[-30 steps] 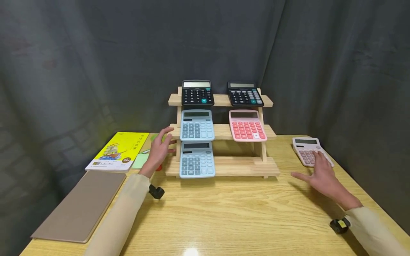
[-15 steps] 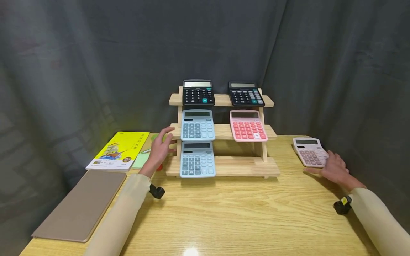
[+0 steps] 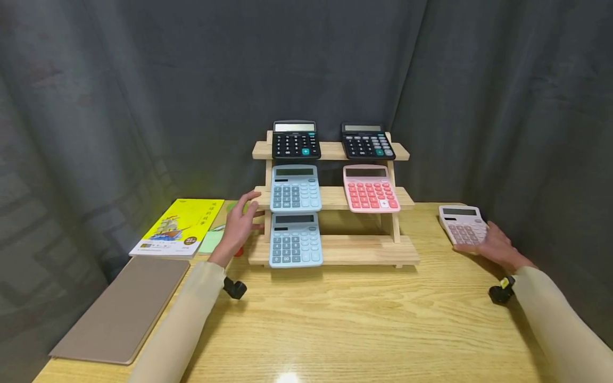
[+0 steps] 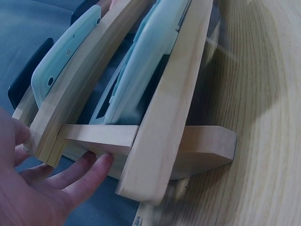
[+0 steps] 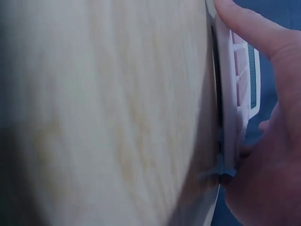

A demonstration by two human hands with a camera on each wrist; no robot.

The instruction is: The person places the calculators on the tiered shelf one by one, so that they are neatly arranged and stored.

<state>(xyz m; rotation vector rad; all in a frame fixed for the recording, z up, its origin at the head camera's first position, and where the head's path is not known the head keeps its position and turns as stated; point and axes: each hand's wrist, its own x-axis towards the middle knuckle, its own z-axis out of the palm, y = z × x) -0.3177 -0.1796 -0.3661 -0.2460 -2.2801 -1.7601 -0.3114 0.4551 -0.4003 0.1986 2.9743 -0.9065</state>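
My left hand [image 3: 238,226] grips the left end of the wooden tiered stand [image 3: 364,250] at its middle shelf. In the left wrist view, its fingers [image 4: 87,181] curl by the plank's end and touch the side support. Far right on the table, my right hand [image 3: 498,247] holds a pale pink calculator [image 3: 460,221] by its near right corner. The thumb lies along the near edge, while the other fingers are partly hidden at the right side. In the right wrist view, this calculator [image 5: 230,94] appears edge-on, close to the tabletop.
Two black calculators [image 3: 296,139] stand on the top shelf. A blue calculator [image 3: 295,187] and a pink calculator [image 3: 370,188] occupy the middle one, another blue calculator [image 3: 295,239] the bottom left. A yellow book [image 3: 179,226] and brown notebook [image 3: 122,308] lie left. Grey curtains [image 3: 335,58] hang behind.
My right hand has moved from above the pale calculator's keys to its right side, and its thumb has come against the near edge. My left hand stays at the stand.
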